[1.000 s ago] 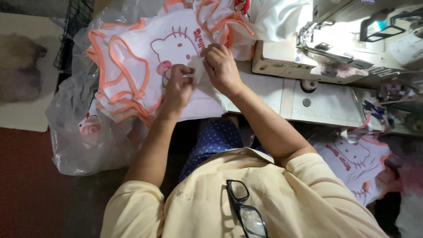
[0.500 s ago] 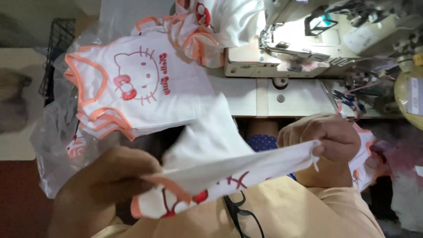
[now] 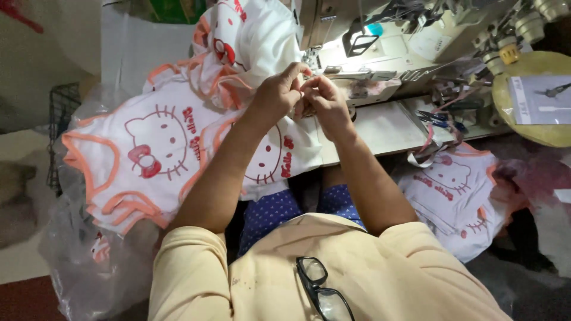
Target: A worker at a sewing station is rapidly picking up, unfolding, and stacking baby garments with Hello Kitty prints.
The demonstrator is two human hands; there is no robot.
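The white garment (image 3: 279,157) lies at frame centre, its edge pinched by both the left hand (image 3: 278,95) and right hand (image 3: 324,104) beside the sewing machine (image 3: 380,41). It looks soft, light and floppy; best held at the orange hem. A garment stack (image 3: 137,160) sits left.

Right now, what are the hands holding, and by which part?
Both hands, left hand and right hand, pinch the white garment at its top edge by the sewing machine.

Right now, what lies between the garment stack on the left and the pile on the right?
Head view: the person's two forearms, their blue dotted lap cloth, and the front edge of the sewing table separate the left garment stack from the right pile.
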